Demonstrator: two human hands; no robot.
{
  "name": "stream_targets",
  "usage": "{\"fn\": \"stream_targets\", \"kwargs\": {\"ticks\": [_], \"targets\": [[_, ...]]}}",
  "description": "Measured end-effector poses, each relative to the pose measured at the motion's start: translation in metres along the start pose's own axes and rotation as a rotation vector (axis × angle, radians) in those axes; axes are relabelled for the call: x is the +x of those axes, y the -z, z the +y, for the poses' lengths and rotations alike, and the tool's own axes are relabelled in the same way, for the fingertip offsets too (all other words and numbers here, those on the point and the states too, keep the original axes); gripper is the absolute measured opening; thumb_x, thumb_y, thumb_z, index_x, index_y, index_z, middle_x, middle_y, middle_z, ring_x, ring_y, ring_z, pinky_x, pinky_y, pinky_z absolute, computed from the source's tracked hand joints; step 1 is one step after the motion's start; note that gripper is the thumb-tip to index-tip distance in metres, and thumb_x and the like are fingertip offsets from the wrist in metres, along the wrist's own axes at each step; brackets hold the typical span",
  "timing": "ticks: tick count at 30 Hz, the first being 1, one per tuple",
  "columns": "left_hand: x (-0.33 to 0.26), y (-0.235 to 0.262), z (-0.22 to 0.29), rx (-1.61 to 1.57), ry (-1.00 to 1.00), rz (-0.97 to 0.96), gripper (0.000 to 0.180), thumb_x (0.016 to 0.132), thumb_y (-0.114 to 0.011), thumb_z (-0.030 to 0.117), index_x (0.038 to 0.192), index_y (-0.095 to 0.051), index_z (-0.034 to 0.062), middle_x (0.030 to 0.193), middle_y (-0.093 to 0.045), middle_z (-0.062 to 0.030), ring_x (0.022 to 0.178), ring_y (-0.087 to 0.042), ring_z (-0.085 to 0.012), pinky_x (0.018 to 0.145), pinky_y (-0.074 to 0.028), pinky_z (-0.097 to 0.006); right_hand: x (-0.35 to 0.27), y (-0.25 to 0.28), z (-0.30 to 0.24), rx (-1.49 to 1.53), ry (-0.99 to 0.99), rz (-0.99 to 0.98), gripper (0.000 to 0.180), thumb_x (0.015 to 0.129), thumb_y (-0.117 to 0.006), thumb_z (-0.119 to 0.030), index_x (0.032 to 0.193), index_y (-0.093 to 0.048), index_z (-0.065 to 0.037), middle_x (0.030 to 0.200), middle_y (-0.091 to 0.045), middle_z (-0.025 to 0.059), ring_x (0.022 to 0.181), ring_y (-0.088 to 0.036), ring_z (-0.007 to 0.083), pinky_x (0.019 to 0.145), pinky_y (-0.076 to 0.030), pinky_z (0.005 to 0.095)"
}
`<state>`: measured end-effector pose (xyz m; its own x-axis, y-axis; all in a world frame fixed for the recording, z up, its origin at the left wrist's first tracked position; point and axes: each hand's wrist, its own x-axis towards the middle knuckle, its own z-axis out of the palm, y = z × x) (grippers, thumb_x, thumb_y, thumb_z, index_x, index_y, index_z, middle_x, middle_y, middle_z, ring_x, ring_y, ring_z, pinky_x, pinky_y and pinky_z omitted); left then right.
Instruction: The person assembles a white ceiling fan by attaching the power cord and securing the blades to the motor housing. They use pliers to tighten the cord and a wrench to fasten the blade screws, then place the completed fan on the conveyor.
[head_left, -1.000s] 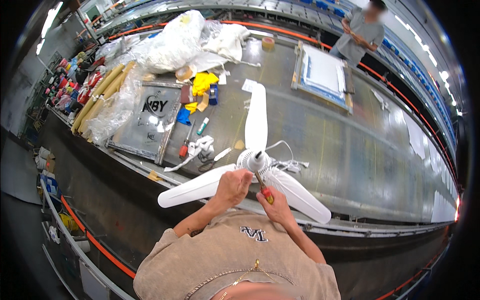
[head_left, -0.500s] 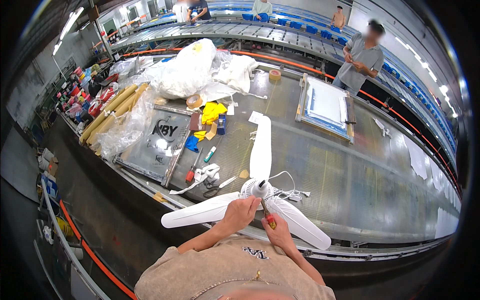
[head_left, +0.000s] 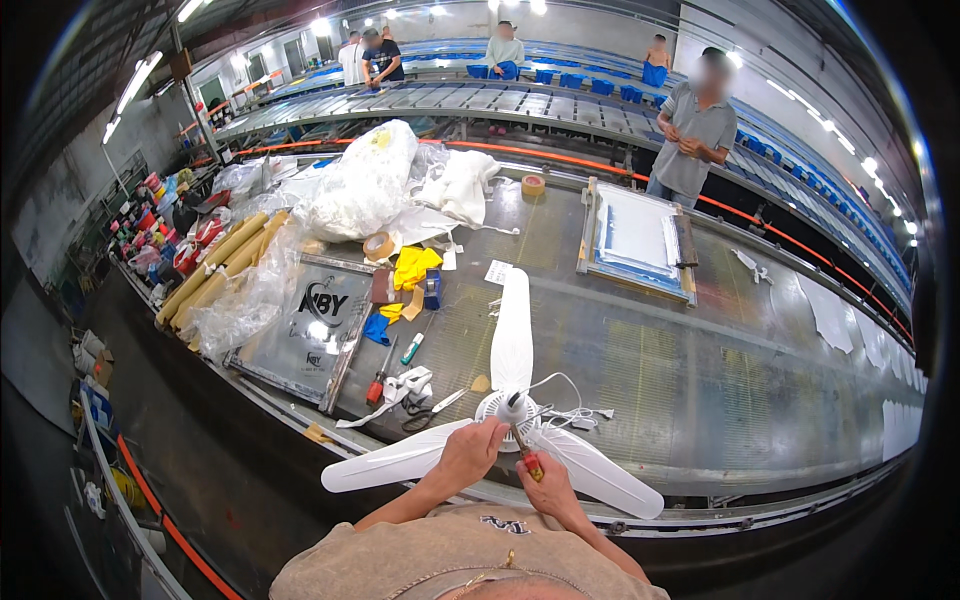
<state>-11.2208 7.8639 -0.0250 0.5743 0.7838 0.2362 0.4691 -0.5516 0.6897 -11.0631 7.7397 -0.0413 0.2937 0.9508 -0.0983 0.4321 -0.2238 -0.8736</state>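
A white three-bladed ceiling fan (head_left: 512, 335) lies at the table's near edge, with its hub close to me and a white cord trailing right. At the hub's raised neck, my left hand (head_left: 470, 457) is closed, its thumb and fingers pinching there; the exact spot gripped is partly hidden. My right hand (head_left: 550, 486) is wrapped round the red and yellow handle of a screwdriver (head_left: 531, 463). Its shaft points up and left to the neck, beside my left fingertips. Where the tip meets the fan is too small to make out.
Left of the fan lie a second screwdriver (head_left: 376, 386), scissors (head_left: 418, 414), yellow cloth (head_left: 416, 266) and a framed printing screen (head_left: 312, 335). Plastic bags (head_left: 362, 185) and tape rolls (head_left: 533, 186) sit farther back. Another frame (head_left: 640, 240) lies right; a person (head_left: 700, 130) stands beyond.
The view has tilted up slightly, so the table and fan sit lower. Both hands stay at the fan's neck, and the screwdriver remains in my right hand.
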Motion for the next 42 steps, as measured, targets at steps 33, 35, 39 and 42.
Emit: {"fn": "stream_targets", "kwargs": {"ticks": [33, 35, 39, 42], "targets": [[0.009, 0.019, -0.014, -0.294, 0.232, -0.456, 0.045, 0.096, -0.072, 0.046, 0.101, -0.077, 0.002, 0.068, -0.063, -0.0106, 0.062, -0.055, -0.018, 0.06, -0.044, -0.035, -0.008, -0.003, 0.008, -0.023, 0.042, -0.055, 0.032, 0.094, -0.075, -0.031, 0.104, -0.067, -0.002, 0.086, -0.069, 0.0267, 0.084, -0.068, 0.0498, 0.07, -0.054, 0.0501], [0.01, 0.022, -0.017, -0.367, 0.248, -0.5, 0.042, 0.094, -0.076, 0.044, 0.101, -0.077, 0.0017, 0.069, -0.063, -0.0066, 0.063, -0.053, -0.0146, 0.06, -0.043, -0.034, -0.01, -0.004, 0.008, -0.028, 0.042, -0.084, 0.032, 0.093, -0.075, -0.031, 0.103, -0.067, -0.002, 0.085, -0.069, 0.0264, 0.083, -0.068, 0.0495, 0.07, -0.054, 0.0501], [0.011, 0.031, -0.013, -0.348, 0.244, -0.651, 0.033, 0.091, -0.084, 0.035, 0.104, -0.079, 0.0056, 0.074, -0.066, 0.0018, 0.068, -0.056, -0.0067, 0.063, -0.045, -0.027, -0.011, -0.006, 0.01, -0.026, 0.068, -0.105, 0.031, 0.092, -0.075, -0.03, 0.102, -0.066, -0.002, 0.083, -0.069, 0.0264, 0.082, -0.067, 0.0492, 0.07, -0.053, 0.0514], [0.009, 0.033, -0.008, -0.434, 0.234, -0.662, 0.038, 0.087, -0.087, 0.036, 0.106, -0.079, 0.0048, 0.08, -0.072, 0.0005, 0.073, -0.06, -0.0053, 0.067, -0.047, -0.024, -0.011, -0.008, 0.01, -0.043, 0.095, -0.094, 0.031, 0.091, -0.075, -0.029, 0.102, -0.066, -0.002, 0.084, -0.069, 0.0265, 0.082, -0.067, 0.0493, 0.07, -0.053, 0.0523]]}}
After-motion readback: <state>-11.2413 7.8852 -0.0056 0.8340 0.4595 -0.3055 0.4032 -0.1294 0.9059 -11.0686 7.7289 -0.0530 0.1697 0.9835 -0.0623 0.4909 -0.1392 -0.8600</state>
